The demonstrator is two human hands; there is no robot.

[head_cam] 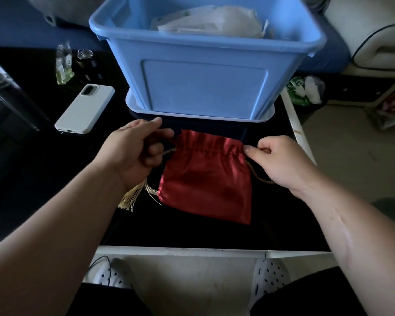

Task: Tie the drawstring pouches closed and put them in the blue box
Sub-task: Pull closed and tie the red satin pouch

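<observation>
Blue box (pixel 203 87), perhaps pale bags (pixel 210 21) inside

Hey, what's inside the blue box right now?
White, crumpled, plastic-looking bags are piled near the top of the blue box. Its front wall hides everything beneath them, so what lies lower cannot be seen.

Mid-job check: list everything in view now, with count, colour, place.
pouch: 1, red, on table before box
drawstring: 1, gold, tasselled, exits both pouch sides
box: 1, blue, behind pouch
bags: count unclear, white, inside box
phone: 1, white, table left
table: 1, black, under pouch and box
clogs: 2, white, floor below table edge
left hand: 1, grips drawstring left of pouch
right hand: 1, pinches drawstring right of pouch
</observation>
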